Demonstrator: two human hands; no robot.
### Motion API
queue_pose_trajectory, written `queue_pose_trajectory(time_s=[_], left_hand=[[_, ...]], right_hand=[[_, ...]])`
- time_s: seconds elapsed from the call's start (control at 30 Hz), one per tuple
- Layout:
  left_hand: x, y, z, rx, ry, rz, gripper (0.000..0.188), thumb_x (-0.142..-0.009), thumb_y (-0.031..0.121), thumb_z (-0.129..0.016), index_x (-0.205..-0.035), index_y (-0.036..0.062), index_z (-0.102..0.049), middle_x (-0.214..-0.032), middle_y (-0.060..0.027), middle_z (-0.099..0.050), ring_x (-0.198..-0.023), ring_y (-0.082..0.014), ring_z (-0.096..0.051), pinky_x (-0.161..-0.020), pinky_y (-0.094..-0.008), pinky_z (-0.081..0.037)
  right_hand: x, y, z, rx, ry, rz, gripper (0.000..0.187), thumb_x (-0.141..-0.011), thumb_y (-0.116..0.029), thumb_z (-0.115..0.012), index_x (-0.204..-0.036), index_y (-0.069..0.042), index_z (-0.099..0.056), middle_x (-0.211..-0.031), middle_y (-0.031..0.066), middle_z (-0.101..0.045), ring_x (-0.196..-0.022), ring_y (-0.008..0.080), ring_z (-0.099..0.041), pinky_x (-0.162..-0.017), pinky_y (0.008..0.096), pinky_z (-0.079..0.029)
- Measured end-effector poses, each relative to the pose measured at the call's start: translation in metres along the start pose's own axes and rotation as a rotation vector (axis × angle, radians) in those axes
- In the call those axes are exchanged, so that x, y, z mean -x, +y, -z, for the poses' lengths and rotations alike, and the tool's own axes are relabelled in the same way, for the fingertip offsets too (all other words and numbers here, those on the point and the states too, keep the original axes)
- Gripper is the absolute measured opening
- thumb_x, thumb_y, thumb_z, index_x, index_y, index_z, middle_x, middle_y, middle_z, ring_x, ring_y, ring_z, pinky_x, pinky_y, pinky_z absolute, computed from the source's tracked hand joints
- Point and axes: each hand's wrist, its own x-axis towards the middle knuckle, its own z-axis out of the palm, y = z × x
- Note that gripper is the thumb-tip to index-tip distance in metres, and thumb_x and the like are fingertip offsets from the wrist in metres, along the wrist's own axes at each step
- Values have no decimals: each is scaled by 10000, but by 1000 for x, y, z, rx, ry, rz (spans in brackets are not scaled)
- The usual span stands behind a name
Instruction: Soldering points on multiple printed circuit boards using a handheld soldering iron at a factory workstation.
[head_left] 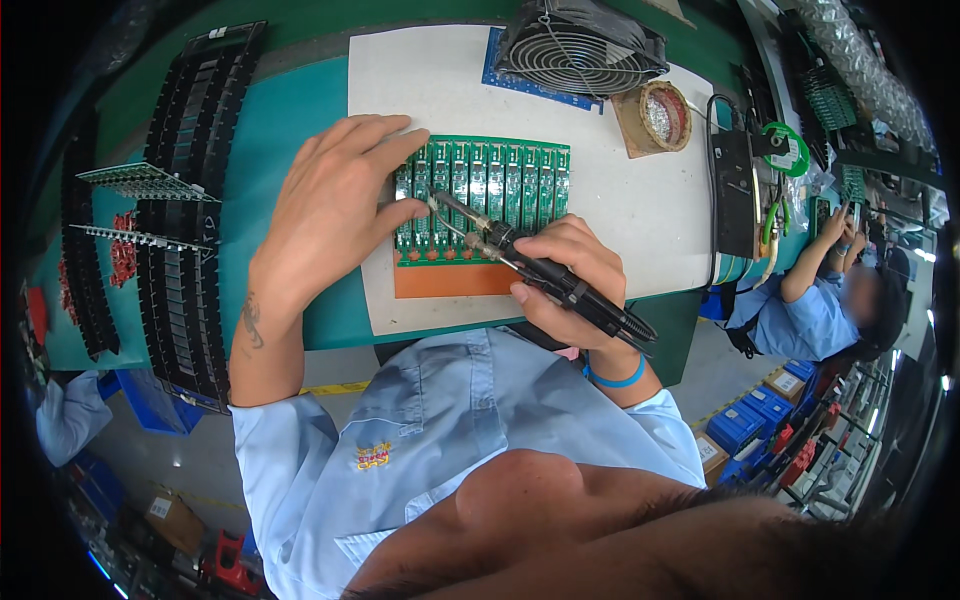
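A green panel of several narrow circuit boards [515, 185] lies on a white sheet, over an orange-brown board [445, 284]. My left hand [340, 190] rests across the panel's left edge, thumb and forefinger spread apart on it. In my right hand [580, 262] is a black soldering iron [570, 288] with a thin guide tube fixed alongside. It slants up and left, its tip over the left part of the panel, close to my left thumb. Whether the tip touches a joint is too small to tell.
Beyond the panel stand a black fan [580, 55] and a round tin [665, 115]. A black box [737, 190] with tools sits to the right. Black slotted racks [185, 280] holding upright circuit boards [150, 182] line the left. Another person [810, 310] works at far right.
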Motion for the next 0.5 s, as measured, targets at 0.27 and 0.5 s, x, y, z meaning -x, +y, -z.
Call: queue_pose_trajectory(time_s=[0.27,0.5], left_hand=[[1,-5,2,-41,-39,26,529,-788,72,-851,-1307,71,-755,-1442,-33,-667,-1318,-256,-599,-1140,-413,-454],[2,-5,1,-33,-35,25,530,-784,71,-853,-1305,71,-758,-1433,-32,-673,-1301,-256,-609,-1127,-405,-467]], right_hand=[[-9,6,-10,4,-12,-2,407,-725,-17,-823,-1125,11,-754,-854,92,-739,-801,235,-615,-803,356,-504],[-10,5,-12,-17,-24,-52,452,-693,4,-809,-1142,-26,-769,-872,61,-736,-803,217,-619,-881,352,-479]])
